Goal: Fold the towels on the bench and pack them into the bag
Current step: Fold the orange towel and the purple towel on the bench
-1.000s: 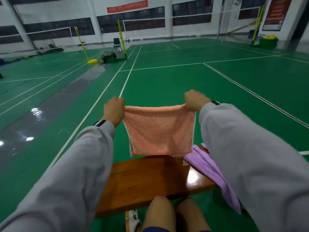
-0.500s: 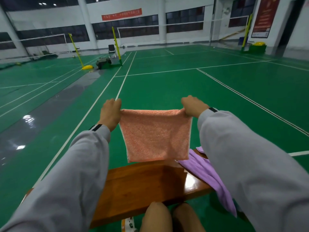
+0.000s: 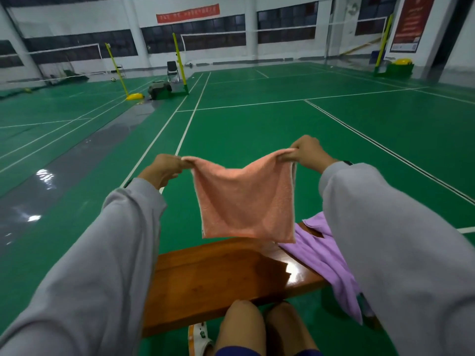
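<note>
Left hand [image 3: 164, 169]: fingers pinching the peach towel [image 3: 245, 199] at its top left corner.
Right hand [image 3: 309, 152]: pinching the top right corner.
Peach towel: hanging above the wooden bench [image 3: 218, 276].
Purple towel [image 3: 326, 255]: draped over the bench's right end.

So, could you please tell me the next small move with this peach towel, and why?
Probably lower the peach terry towel flat onto the brown wooden bench; the left hand and right hand pinch its top corners, and it hangs above bare wood.
</note>
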A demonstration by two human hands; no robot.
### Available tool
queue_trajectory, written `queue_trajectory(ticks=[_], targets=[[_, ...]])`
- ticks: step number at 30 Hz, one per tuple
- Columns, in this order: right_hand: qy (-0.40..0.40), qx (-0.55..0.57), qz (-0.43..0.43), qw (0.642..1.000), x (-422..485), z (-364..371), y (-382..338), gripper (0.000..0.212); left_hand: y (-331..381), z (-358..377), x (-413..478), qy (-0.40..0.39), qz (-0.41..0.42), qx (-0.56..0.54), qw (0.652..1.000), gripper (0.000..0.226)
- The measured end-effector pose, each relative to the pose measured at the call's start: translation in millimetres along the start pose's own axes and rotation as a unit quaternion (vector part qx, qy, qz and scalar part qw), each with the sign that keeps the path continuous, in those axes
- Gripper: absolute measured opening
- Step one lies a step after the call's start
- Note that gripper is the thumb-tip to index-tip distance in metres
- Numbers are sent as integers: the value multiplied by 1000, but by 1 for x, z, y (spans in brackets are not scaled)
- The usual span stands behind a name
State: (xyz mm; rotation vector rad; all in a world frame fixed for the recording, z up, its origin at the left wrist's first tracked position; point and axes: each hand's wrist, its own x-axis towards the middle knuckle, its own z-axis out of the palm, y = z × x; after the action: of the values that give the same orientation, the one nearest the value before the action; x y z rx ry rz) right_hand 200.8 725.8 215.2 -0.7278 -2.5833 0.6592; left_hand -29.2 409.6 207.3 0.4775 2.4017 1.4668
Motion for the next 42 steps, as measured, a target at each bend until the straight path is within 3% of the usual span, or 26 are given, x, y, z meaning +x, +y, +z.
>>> queue_trajectory(ticks=[3, 9, 14, 17, 21, 27, 31, 36, 42], targets=[[70, 69, 40, 994, 2, 5, 7, 47, -5, 1, -2, -77, -40, -159, 983, 34], [78, 195, 137, 968, 8, 12, 14, 25, -4, 17, 6, 28, -16, -290, 957, 12], [37, 66, 108, 991, 6, 14, 15, 10, -9, 18, 18, 93, 0, -230, 969, 5], [20, 9, 92, 996, 9, 22, 14, 9, -13, 21, 19, 90, 0, -209, 974, 24], [21, 0, 84, 996, 15, 27, 17, 8, -20, 27, 18, 84, 2, -190, 978, 26], [-5, 83, 119, 989, 14, 35, 33, 23, -38, 25, 18, 95, -10, -174, 980, 24], [-1, 102, 128, 987, 6, 45, 34, 18, -43, 28, 17, 112, 5, -142, 984, 29], [-38, 282, 209, 936, 7, 53, 14, 14, -35, 28, 19, 85, -4, -169, 982, 25], [34, 388, 161, 907, 14, 42, -11, 19, -12, 17, 8, 95, 39, -257, 961, 15]])
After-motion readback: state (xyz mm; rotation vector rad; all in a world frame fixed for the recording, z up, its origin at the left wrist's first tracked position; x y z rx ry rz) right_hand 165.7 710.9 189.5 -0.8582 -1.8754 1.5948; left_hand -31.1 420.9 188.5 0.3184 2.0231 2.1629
